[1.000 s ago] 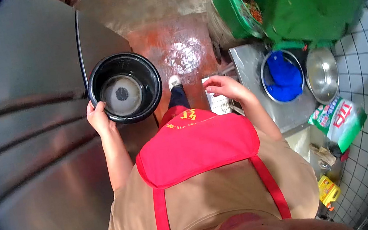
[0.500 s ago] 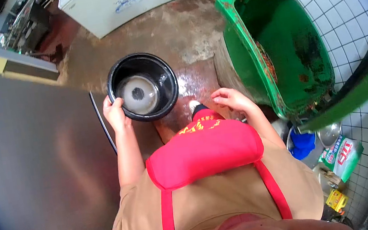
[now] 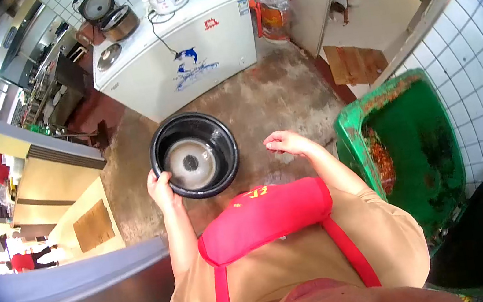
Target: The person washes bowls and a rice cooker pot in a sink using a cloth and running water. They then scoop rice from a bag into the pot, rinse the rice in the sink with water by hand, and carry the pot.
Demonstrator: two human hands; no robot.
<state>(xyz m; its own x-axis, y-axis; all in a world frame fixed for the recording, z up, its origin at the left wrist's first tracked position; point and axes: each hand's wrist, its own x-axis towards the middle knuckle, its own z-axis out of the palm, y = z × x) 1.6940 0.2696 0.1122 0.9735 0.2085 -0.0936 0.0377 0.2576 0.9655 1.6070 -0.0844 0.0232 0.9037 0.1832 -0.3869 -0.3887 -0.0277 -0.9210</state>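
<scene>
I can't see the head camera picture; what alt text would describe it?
Seen from above, a person in a red apron holds a black pot by its rim with the left hand, the right hand open and empty. A green bin stands to the right, a white freezer ahead.

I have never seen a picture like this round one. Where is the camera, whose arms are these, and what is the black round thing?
The camera sits on a person's head and looks down, so you see their own chest, a red apron and both bare arms. The wide lens bends the picture into a circle.

The left hand has its grip on the rim of a round black metal cooking pot, held above the stained concrete floor. The pot seems to hold a little liquid. The right hand is open and holds nothing.

To the right stands a large open green plastic bin. Ahead is a white chest freezer with rice cookers on top.
</scene>
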